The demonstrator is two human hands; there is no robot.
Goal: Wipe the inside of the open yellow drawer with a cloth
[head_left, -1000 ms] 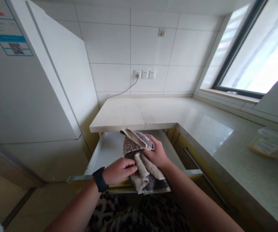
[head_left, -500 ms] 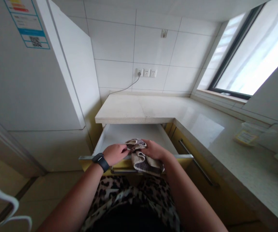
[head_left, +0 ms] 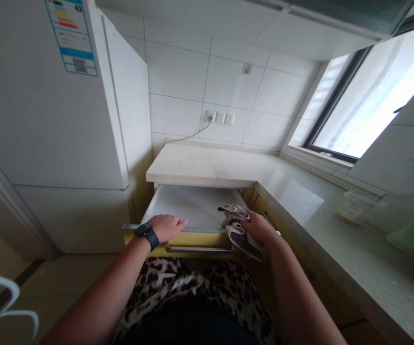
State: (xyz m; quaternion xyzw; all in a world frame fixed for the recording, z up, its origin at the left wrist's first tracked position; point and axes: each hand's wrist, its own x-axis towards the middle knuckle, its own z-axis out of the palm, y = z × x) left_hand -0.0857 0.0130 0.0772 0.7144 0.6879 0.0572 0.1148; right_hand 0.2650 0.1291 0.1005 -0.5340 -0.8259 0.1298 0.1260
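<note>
An open drawer (head_left: 192, 211) with a pale bare bottom and a yellow front stands under the countertop. My left hand (head_left: 167, 226), with a black watch at the wrist, lies flat on the drawer's front edge, fingers stretched out. My right hand (head_left: 259, 226) is closed round a crumpled brown and beige patterned cloth (head_left: 236, 225) at the drawer's right front corner. Part of the cloth hangs over the drawer front.
A white fridge (head_left: 48, 120) stands to the left. The beige countertop (head_left: 228, 165) runs back to the tiled wall and along the right under a window (head_left: 368, 105). Wall sockets (head_left: 220, 117) hold one plugged cable. A small package (head_left: 350, 208) lies on the right counter.
My left hand let go of the cloth and moved onto the drawer's front edge. My right hand carried the bunched cloth to the drawer's right corner. The view pulled back and upward.
</note>
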